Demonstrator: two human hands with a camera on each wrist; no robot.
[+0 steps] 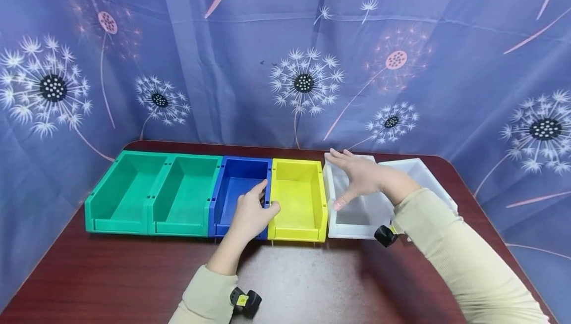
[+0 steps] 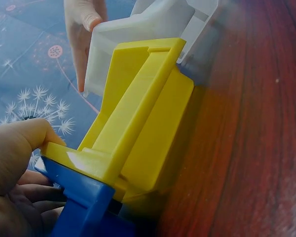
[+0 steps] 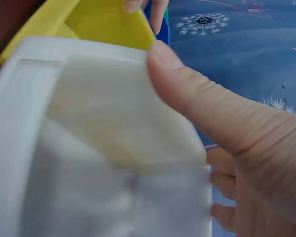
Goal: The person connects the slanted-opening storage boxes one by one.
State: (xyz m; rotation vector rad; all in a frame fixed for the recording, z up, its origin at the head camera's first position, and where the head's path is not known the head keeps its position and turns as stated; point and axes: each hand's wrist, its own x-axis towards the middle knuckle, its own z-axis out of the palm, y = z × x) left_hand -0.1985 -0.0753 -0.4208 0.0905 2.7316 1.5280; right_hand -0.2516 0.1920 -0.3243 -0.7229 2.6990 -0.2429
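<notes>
My left hand [image 1: 251, 215] straddles the side walls where the blue bin [image 1: 226, 161] meets the yellow bin [image 1: 296, 234]. In the left wrist view its thumb lies over the yellow rim, with the fingers on the blue side, gripping both walls. My right hand [image 1: 363, 176] holds the left wall of a white bin [image 1: 350, 231], palm above it. Close up in the right wrist view, the thumb [image 3: 202, 91] rests at that bin's rim and the other fingertips wrap its edge, partly hidden. A narrow gap parts this white bin from the yellow one.
Two green bins [image 1: 117, 226] stand side by side at the left, against the blue one. Another white bin [image 1: 439, 185] is at the right, partly behind my right forearm. A dark red wooden table [image 1: 120, 274] carries the row; a patterned blue curtain [image 1: 250, 66] hangs behind it.
</notes>
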